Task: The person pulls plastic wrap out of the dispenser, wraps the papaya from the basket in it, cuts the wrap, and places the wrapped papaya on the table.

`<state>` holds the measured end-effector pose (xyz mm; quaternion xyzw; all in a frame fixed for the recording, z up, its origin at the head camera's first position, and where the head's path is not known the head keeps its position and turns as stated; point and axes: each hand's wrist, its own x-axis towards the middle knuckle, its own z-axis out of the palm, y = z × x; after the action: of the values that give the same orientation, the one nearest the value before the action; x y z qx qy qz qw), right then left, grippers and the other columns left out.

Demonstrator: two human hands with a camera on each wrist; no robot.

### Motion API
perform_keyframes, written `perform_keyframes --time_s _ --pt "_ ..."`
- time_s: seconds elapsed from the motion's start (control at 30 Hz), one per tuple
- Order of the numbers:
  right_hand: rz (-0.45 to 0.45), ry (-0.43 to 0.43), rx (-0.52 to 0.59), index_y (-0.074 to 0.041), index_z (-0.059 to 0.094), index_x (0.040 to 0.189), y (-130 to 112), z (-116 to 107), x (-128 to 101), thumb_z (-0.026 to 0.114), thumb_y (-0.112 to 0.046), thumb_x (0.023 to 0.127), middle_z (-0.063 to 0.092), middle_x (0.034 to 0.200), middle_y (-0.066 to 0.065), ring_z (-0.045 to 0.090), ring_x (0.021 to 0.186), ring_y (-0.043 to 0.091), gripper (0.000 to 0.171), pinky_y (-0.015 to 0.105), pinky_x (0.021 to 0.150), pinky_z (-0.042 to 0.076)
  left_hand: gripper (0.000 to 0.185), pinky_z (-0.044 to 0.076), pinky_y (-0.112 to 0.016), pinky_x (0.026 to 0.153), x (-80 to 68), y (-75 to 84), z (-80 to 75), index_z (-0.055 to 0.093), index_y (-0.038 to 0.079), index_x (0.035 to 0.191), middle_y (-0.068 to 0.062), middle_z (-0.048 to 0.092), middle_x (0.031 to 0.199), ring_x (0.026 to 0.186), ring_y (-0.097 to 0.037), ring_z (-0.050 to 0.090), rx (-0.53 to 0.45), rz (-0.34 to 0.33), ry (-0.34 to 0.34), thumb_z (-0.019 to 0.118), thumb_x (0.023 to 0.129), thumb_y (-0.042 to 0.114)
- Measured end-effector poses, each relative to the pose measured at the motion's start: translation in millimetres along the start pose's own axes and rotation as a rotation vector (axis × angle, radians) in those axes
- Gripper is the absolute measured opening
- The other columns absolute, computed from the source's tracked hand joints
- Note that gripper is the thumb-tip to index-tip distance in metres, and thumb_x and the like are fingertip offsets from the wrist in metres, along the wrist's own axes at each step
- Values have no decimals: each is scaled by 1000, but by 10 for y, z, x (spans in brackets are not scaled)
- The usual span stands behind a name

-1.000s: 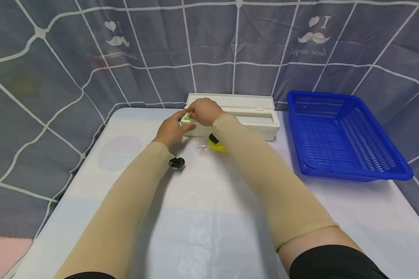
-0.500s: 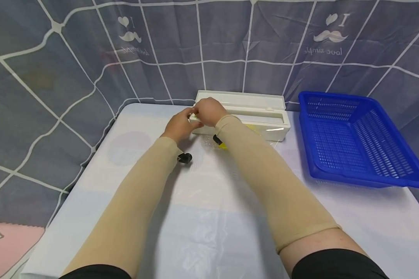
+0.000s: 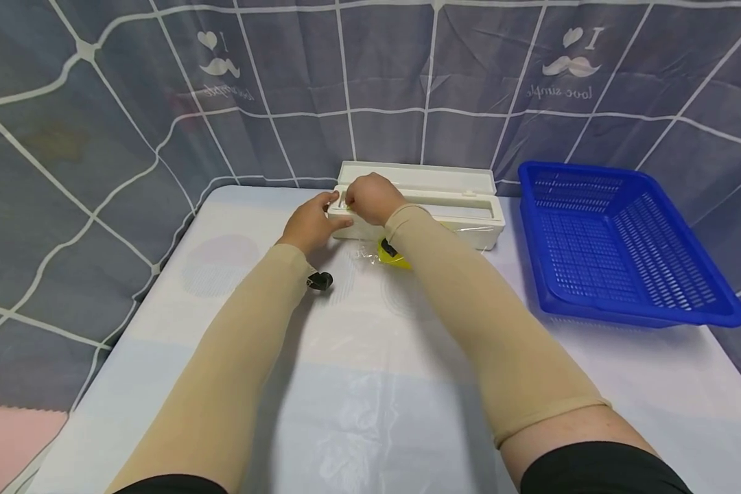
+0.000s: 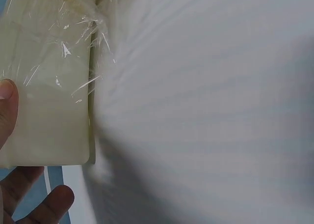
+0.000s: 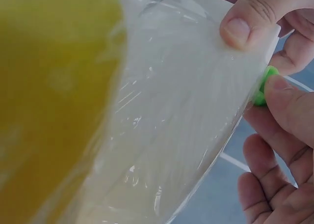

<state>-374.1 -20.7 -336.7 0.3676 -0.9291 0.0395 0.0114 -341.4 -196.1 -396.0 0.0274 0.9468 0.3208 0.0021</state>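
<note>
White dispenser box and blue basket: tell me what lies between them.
Nothing: in the head view only a bare strip of table separates the white dispenser box from the blue basket.

box (image 3: 463,199): was white
slider (image 5: 262,86): was green
basket (image 3: 624,240), at 3 o'clock: was blue
curtain (image 3: 130,103): was grey, white-lined grid
sleeves (image 3: 469,309): were beige

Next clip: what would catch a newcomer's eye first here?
Both hands meet at the left end of a long white dispenser box at the table's far edge: the left hand braces its end, and the right hand pinches a small green slider. Clear cling film trails from the box over a yellow object. A bright blue basket sits to the right.
</note>
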Motion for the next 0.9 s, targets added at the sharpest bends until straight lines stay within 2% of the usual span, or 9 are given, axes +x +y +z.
perform_keyframes --time_s 0.17,0.27,0.4,0.53,0.73,0.9 --pt "8 -24 5 -9 79 122 11 -39 -58 64 -14 105 77 125 7 70 119 26 23 41 117 46 80 40 -50 120 -12 12 -7 43 23 162 -14 56 155 143 -33 53 5 -4 -4 77 94 48" --pt "9 -30 9 -8 78 122 21 -63 -93 64 -14 104 77 125 8 70 120 26 23 42 120 43 80 41 -50 120 -12 17 -10 44 22 161 -13 57 155 142 -33 54 -1 -3 2 78 94 47" --pt "21 -44 7 -8 80 117 63 -91 -136 63 -13 104 78 122 7 71 117 27 22 42 117 46 79 42 -50 119 -7 9 -20 45 21 160 -13 59 153 139 -33 56 -12 -6 5 79 93 46" --pt "58 -72 10 -7 80 116 167 -134 -248 61 -11 104 78 121 7 71 116 27 23 40 113 50 79 42 -50 119 -4 14 -14 45 21 160 -12 60 152 138 -33 57 -9 -7 4 78 93 48" --pt "101 -111 26 -6 77 123 361 -183 -480 61 -11 106 75 129 10 68 122 27 25 40 118 46 80 38 -51 122 -4 3 -14 44 22 161 -13 56 156 144 -34 52 -3 -24 -7 77 93 50" --pt "127 -105 33 -5 78 121 545 -194 -675 62 -10 105 76 128 11 69 120 28 23 42 120 44 80 36 -52 123 -5 34 -1 42 22 162 -15 54 157 146 -36 49 7 -24 -17 75 95 50"
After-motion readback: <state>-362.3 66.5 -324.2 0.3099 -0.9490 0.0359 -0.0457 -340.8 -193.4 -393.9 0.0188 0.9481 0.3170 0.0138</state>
